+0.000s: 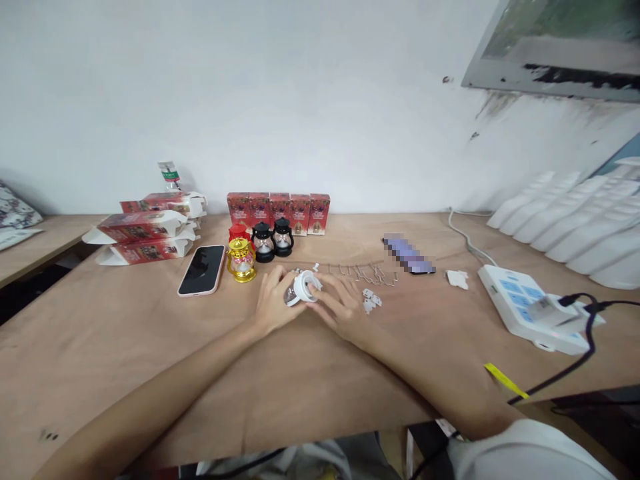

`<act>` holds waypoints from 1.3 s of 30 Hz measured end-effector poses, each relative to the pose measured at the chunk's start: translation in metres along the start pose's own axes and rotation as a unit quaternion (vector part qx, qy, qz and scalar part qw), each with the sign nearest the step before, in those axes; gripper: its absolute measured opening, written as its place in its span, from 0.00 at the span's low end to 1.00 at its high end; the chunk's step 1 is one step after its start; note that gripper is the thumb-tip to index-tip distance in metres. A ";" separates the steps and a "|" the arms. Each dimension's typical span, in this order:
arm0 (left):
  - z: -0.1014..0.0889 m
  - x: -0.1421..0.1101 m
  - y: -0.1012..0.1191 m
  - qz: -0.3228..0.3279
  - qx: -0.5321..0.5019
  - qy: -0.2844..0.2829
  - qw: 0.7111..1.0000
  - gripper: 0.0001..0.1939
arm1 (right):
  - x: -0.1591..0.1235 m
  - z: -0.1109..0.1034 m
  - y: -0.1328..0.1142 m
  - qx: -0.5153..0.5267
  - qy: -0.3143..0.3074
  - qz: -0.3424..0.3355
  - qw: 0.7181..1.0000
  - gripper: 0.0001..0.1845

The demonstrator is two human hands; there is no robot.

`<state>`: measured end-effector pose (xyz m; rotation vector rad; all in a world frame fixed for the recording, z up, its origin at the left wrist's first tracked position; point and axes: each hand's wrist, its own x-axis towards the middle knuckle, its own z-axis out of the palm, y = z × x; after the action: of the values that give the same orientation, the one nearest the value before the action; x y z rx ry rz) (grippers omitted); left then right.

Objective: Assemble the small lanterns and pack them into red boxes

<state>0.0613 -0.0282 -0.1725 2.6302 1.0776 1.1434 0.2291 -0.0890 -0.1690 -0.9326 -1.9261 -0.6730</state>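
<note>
A small white lantern (pixel 303 287) with a clear body lies tilted between my hands, its round white end turned toward me. My left hand (pixel 273 300) is closed around its clear side. The fingers of my right hand (pixel 343 303) are bent, with thumb and fingertips pressed at the lantern's white end; any small part between them is hidden. Just beyond my left hand stand a gold lantern (pixel 242 261), a red lantern (pixel 239 231) partly behind it, and two black lanterns (pixel 263 243). Several thin wire pieces (pixel 373 273) and small white plastic pieces (pixel 371 300) lie beside my right hand.
Several red boxes (pixel 279 212) stand in a row near the wall. Opened red cartons (pixel 145 237) are stacked at left, near a pink-edged phone (pixel 201 270). Another phone (pixel 409 253) lies at right, before a white power strip (pixel 530 310) with cables and white stacked forms (pixel 580 227).
</note>
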 end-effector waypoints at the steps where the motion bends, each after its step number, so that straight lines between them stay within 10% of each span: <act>1: -0.001 0.000 0.000 0.000 0.015 -0.004 1.000 0.18 | 0.000 0.000 -0.001 0.017 -0.001 0.013 1.000 0.10; 27: -0.002 0.003 -0.001 -0.008 0.040 0.012 0.999 0.18 | -0.012 0.015 0.027 0.083 0.015 0.143 0.986 0.07; 34: 0.000 0.004 -0.008 0.006 -0.015 0.030 0.999 0.20 | -0.022 0.031 0.044 -0.027 -0.242 0.138 0.960 0.16; 39: 0.004 0.003 -0.009 0.045 -0.024 0.039 0.998 0.19 | -0.019 0.028 0.043 -0.072 -0.318 0.094 0.941 0.11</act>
<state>0.0602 -0.0186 -0.1767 2.6422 0.9387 1.2826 0.2577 -0.0502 -0.1947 -1.5481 -2.3156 -0.4291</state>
